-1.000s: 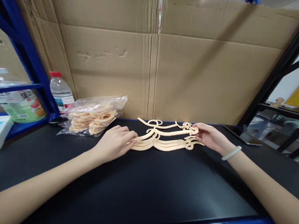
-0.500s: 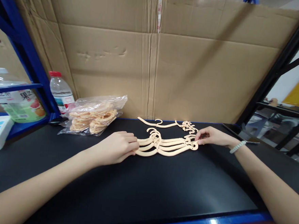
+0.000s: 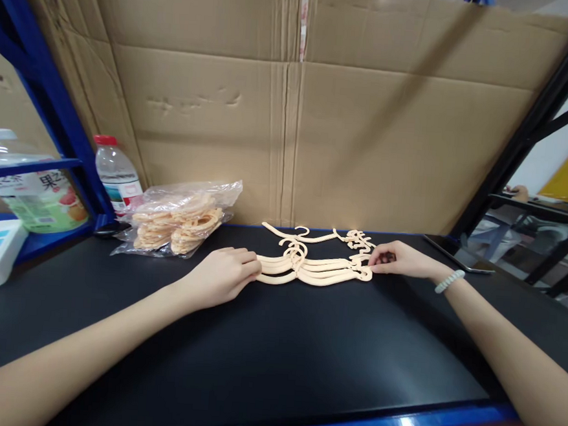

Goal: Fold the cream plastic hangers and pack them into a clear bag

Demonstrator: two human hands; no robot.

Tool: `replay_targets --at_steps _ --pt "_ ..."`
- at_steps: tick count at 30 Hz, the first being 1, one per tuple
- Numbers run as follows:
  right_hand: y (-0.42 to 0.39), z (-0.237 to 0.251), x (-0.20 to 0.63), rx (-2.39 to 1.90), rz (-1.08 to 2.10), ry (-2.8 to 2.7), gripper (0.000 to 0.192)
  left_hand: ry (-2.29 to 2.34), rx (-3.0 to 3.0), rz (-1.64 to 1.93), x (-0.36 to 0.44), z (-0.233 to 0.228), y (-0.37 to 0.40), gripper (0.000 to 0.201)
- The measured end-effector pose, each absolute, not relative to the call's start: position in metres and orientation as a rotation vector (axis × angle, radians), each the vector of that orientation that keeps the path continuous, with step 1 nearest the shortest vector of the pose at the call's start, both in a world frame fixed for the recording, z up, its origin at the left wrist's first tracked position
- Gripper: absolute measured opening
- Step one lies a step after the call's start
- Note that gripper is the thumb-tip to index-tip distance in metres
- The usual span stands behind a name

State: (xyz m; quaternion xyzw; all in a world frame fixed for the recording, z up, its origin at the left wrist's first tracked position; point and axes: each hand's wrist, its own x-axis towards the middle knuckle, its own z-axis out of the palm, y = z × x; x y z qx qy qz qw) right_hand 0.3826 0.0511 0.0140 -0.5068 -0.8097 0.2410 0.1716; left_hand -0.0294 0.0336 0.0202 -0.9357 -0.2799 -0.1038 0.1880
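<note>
Both hands square up a flat stack of cream hangers (image 3: 315, 271) on the black surface (image 3: 274, 355), just in front of the cardboard wall (image 3: 290, 122): left hand (image 3: 221, 277) grip curled closed on the stack's left end, right hand (image 3: 400, 260) grip pinching its right end. One loose hanger (image 3: 306, 234) lies just behind the stack, a bag of hangers (image 3: 179, 222) left of it. Step in hand looks like aligning; the next move likely calls for steady pressure from both ends.

Since a second ago, the stack of cream hangers (image 3: 315, 271) lies gathered tighter and flat on the black table (image 3: 274, 355), nearer the single hanger (image 3: 311, 236), with the left hand (image 3: 221, 277) and right hand (image 3: 400, 260) now lowered at its two ends.
</note>
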Motion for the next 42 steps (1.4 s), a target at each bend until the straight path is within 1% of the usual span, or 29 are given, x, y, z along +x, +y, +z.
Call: replay_targets --at_steps 6,11,15,26,36,42 --pt "0.053 0.010 0.382 -1.427 0.622 -2.282 0.023 -0.781 -2.651 -0.438 -0.026 0.014 0.033 0.015" --pt "0.052 0.009 0.379 -1.456 0.671 -2.187 0.020 -0.747 -2.677 -0.557 -0.020 0.007 0.030 0.013" --pt "0.054 0.008 0.376 -1.431 0.574 -2.127 0.022 -0.719 -2.677 -0.601 -0.018 0.003 0.030 0.014" --pt "0.055 0.004 0.373 -1.405 0.250 -2.027 0.022 -0.660 -2.690 -0.653 -0.019 0.001 0.031 0.015" --pt "0.057 0.001 0.373 -1.442 0.133 -1.957 0.025 -0.644 -2.701 -0.687 -0.018 0.001 0.032 0.016" --pt "0.056 0.002 0.372 -1.427 0.108 -1.960 0.024 -0.655 -2.719 -0.645 -0.019 0.002 0.032 0.016"
